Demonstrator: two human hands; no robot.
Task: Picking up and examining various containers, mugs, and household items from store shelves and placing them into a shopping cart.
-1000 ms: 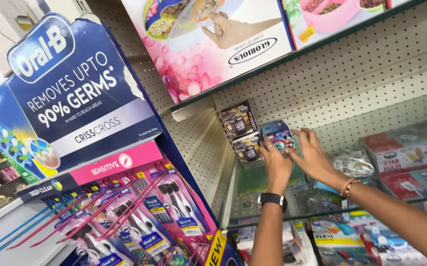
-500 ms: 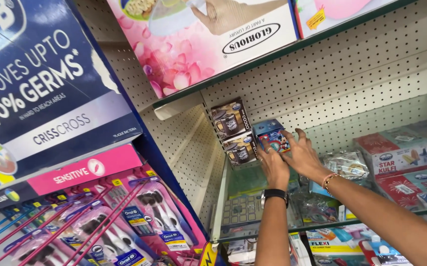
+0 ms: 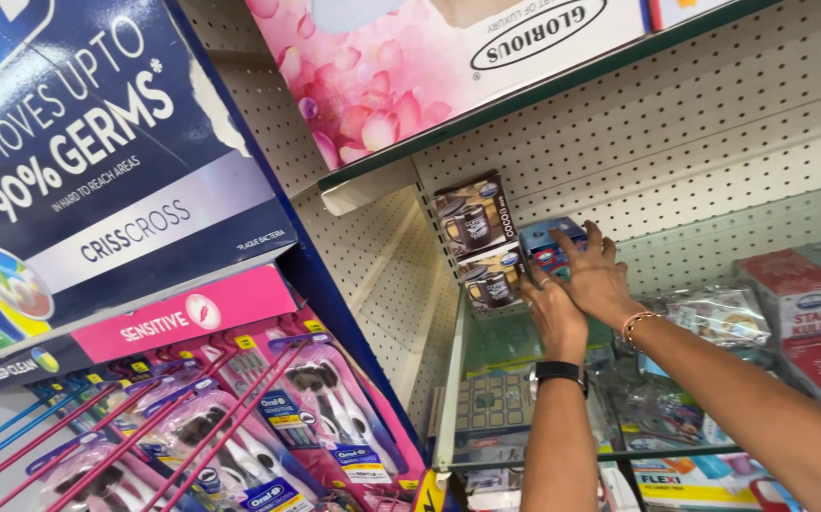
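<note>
Both my hands reach up to a small blue box [image 3: 549, 241] on a glass shelf against the pegboard wall. My left hand [image 3: 549, 308], with a black band on its wrist, presses the box's lower left side. My right hand [image 3: 601, 275], with a beaded bracelet, covers its right side, fingers spread over it. Two brown boxes picturing mugs, one [image 3: 472, 215] stacked on the other [image 3: 492, 279], stand right beside the blue box on its left.
A glass shelf [image 3: 572, 453] below holds red boxes [image 3: 794, 294] and clear packets [image 3: 714, 318]. A green-edged upper shelf [image 3: 486, 118] carries a pink flowered box [image 3: 401, 66]. At left a blue display board [image 3: 88, 180] tops hooks of packaged toothbrushes [image 3: 268, 417].
The view has tilted and come closer to the shelf. Both hands stay on the blue box beside the mug boxes, with my right hand now more over its side.
</note>
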